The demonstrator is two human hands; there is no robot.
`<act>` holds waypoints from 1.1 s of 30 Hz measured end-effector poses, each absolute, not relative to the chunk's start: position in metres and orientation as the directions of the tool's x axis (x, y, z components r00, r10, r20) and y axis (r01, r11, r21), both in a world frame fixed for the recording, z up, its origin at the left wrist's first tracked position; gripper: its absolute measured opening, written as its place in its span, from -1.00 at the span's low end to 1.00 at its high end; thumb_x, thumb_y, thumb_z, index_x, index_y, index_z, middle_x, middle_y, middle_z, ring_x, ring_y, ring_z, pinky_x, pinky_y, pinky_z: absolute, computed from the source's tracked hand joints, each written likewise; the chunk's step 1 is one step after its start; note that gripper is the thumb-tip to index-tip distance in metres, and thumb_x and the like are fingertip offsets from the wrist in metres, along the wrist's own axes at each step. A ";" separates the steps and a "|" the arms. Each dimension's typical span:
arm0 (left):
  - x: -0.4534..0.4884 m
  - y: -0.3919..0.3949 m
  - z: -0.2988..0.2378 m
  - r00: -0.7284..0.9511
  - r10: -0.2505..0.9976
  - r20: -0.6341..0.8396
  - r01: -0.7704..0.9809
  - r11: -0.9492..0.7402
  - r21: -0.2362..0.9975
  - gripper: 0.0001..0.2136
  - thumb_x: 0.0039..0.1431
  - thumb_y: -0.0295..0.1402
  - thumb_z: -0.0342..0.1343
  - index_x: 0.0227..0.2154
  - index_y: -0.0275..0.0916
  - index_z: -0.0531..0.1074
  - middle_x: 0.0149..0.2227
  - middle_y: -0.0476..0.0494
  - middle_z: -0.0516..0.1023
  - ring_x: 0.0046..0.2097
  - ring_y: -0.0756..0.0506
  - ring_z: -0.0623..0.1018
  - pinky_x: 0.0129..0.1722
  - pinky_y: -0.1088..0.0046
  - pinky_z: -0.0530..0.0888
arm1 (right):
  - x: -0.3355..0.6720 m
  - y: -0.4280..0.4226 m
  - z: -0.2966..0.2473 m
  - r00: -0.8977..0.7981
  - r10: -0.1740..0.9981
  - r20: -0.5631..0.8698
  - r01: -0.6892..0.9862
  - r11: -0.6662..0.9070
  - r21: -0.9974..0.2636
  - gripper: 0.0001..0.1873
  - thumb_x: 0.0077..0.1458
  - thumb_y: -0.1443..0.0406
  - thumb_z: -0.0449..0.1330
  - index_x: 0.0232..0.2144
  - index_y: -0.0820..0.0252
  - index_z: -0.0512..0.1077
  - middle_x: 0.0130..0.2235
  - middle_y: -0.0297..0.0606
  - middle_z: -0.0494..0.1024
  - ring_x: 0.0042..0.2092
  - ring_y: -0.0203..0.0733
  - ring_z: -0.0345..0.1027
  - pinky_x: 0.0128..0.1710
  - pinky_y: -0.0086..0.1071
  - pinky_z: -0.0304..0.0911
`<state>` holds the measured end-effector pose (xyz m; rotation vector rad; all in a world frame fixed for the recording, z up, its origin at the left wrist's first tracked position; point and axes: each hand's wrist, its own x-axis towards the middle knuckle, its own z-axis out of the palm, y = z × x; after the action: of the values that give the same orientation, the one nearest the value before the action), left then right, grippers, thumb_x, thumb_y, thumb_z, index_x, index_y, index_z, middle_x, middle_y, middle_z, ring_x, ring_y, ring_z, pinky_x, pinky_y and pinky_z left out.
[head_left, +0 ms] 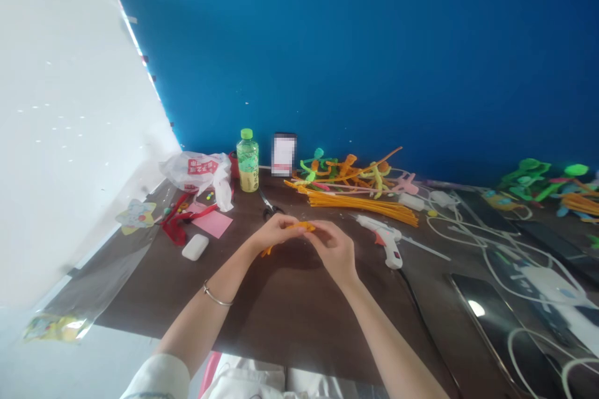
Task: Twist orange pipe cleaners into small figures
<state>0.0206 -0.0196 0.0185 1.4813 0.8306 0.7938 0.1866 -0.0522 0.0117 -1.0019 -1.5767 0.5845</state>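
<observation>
orange pipe cleaner [302, 225] between left hand [276, 230], right hand [333, 250]; bottle label [249, 169] blurred

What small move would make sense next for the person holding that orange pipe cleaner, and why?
Perhaps bend the loose end below the left hand back toward the rest of the orange pipe cleaner. That end sticks out on its own, while the left hand and the right hand both have the middle pinched and steady.

A bent orange pipe cleaner [304, 225] sits pinched between the left hand [276, 232] and right hand [334, 251], one end poking out below.
</observation>
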 end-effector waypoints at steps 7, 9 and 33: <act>0.018 -0.019 0.020 0.521 0.850 0.073 0.059 -0.121 0.991 -0.65 -0.06 -0.12 0.13 -0.47 -0.40 0.45 -0.67 0.09 0.15 -0.62 0.15 0.11 -0.63 0.58 0.02 | 0.187 -0.054 0.015 -0.044 0.814 0.580 0.414 0.543 -0.731 -0.88 -0.01 0.24 0.20 -0.38 0.11 0.49 -0.32 -0.26 0.55 -0.28 -0.18 0.45 -0.22 -0.27 0.39; 0.016 -0.019 0.021 0.525 0.848 0.074 0.077 -0.134 0.988 -0.65 -0.07 -0.11 0.13 -0.52 -0.40 0.45 -0.67 0.08 0.14 -0.61 0.15 0.11 -0.63 0.58 0.02 | 0.189 -0.054 0.015 -0.103 0.772 0.628 0.442 0.601 -0.666 -0.88 0.03 0.28 0.16 -0.34 0.07 0.50 -0.29 -0.27 0.56 -0.25 -0.19 0.45 -0.19 -0.28 0.37; 0.015 -0.020 0.018 0.543 0.840 0.022 0.025 -0.042 0.999 -0.62 -0.05 -0.10 0.13 -0.60 -0.42 0.43 -0.73 0.10 0.05 -0.65 0.16 0.05 -0.66 0.55 -0.06 | 0.191 -0.053 0.014 -0.103 0.877 0.470 0.305 0.478 -0.824 -0.69 -0.09 0.22 0.26 -0.21 0.10 0.44 -0.19 -0.22 0.53 -0.19 -0.14 0.43 -0.13 -0.23 0.35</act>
<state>0.0152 -0.0202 0.0181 1.4772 0.7842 0.7811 0.1906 -0.0532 0.0144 -1.0307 -1.6557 0.6678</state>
